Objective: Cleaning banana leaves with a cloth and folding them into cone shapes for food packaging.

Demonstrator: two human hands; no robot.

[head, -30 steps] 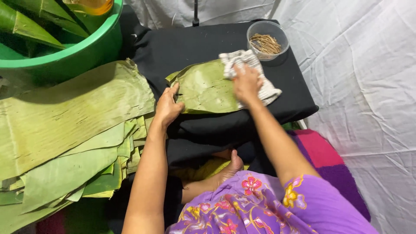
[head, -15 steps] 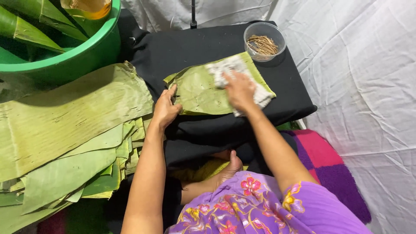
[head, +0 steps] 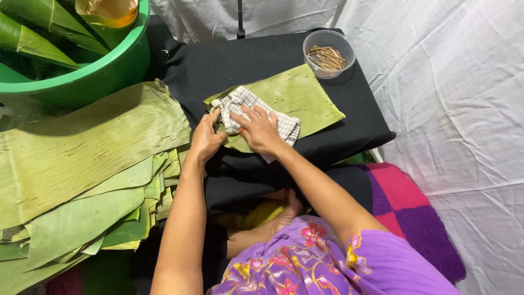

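Note:
A green banana leaf piece lies flat on a small table draped in black cloth. On the leaf's left part rests a white checked rag, with my right hand pressing down on it, fingers spread. My left hand holds the leaf's near left edge, thumb touching the rag's corner.
A thick stack of banana leaves lies to the left. Behind it stands a green tub with rolled leaves. A clear plastic cup of thin sticks sits at the table's far right corner. White sheeting covers the right side; a pink and purple mat lies below.
My right hand has dragged the rag across the leaf from its far right end to its left part. The left hand has stayed at the leaf's left edge.

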